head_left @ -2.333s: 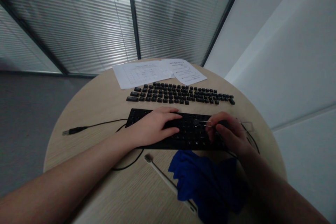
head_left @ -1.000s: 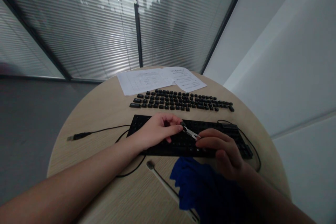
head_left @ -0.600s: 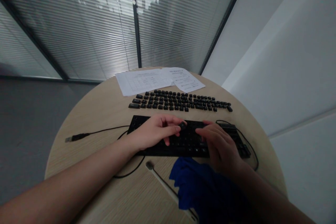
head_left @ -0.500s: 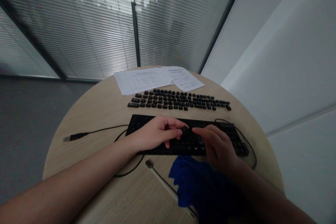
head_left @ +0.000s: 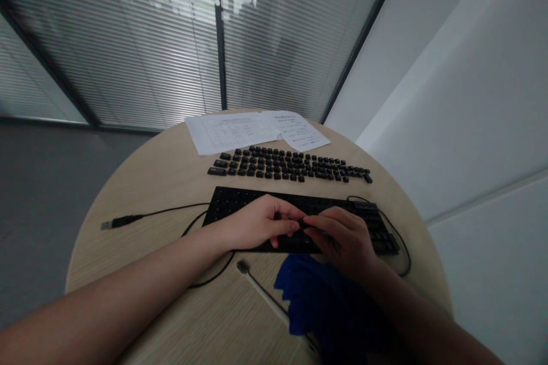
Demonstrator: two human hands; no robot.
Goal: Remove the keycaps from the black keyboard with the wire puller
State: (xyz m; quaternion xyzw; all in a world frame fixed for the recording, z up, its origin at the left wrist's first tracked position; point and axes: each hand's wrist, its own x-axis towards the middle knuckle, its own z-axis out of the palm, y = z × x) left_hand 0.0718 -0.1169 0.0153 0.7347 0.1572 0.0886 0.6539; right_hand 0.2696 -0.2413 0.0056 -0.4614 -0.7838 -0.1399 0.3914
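Observation:
A black keyboard point(head_left: 231, 197) lies across the table, with many of its keycaps off. Over its middle, my left hand point(head_left: 261, 219) pinches a small black keycap point(head_left: 302, 222) between thumb and fingers. From the other side my right hand point(head_left: 349, 236) meets it, fingertips closed on the same keycap, which is mostly hidden. Beyond the keyboard, loose black keycaps point(head_left: 277, 174) are laid out in rows. A toothbrush point(head_left: 266, 297) with dark bristles rests nearer me, partly under a crumpled blue cloth point(head_left: 306, 291) below my right wrist.
White printed papers point(head_left: 233, 131) lie at the far side of the round wooden table point(head_left: 141, 171). A USB plug point(head_left: 124, 220) on its black cable lies at the left. Glass with blinds point(head_left: 162, 63) stands behind, a white wall point(head_left: 483, 125) at the right.
My right hand has moved left, bringing its fingertips up to the keycap in my left hand. The left hand stays nearly in place; the view has shifted slightly.

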